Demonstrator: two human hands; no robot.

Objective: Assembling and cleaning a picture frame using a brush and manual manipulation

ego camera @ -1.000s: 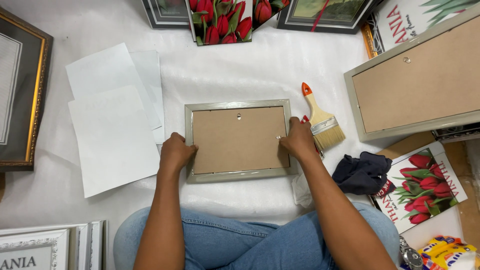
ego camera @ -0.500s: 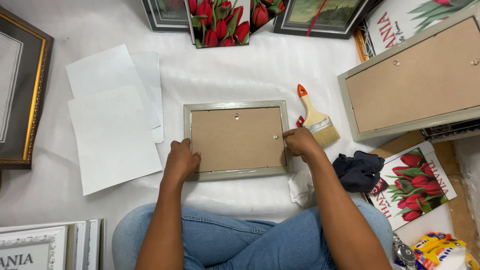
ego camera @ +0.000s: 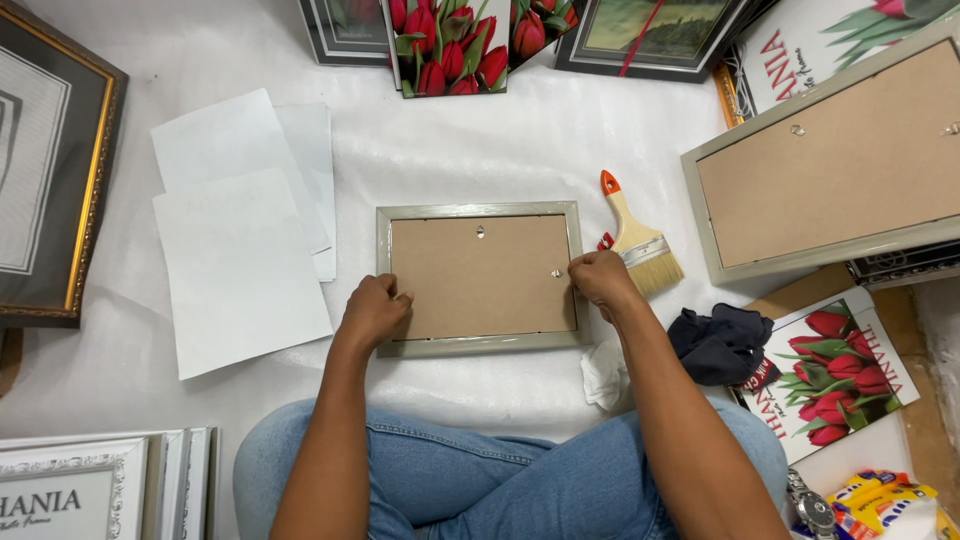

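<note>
A small grey-green picture frame (ego camera: 478, 210) lies face down on the white sheet in front of me, its brown backing board (ego camera: 480, 280) up. My left hand (ego camera: 373, 310) rests curled on the frame's left edge, fingertips on the backing board. My right hand (ego camera: 601, 277) is closed at the frame's right edge, pinching near a small metal tab. Neither hand lifts the frame off the sheet.
White paper sheets (ego camera: 235, 250) lie to the left. A paintbrush (ego camera: 638, 240) with an orange-tipped handle and a dark cloth (ego camera: 720, 343) sit to the right. A larger face-down frame (ego camera: 840, 165), tulip prints (ego camera: 845, 365) and other frames (ego camera: 50, 170) ring the area. My jeans-clad knees are below.
Both hands have shifted slightly inward along the frame's side edges; the right hand has closed into a pinch at the right edge. The frame stays in place.
</note>
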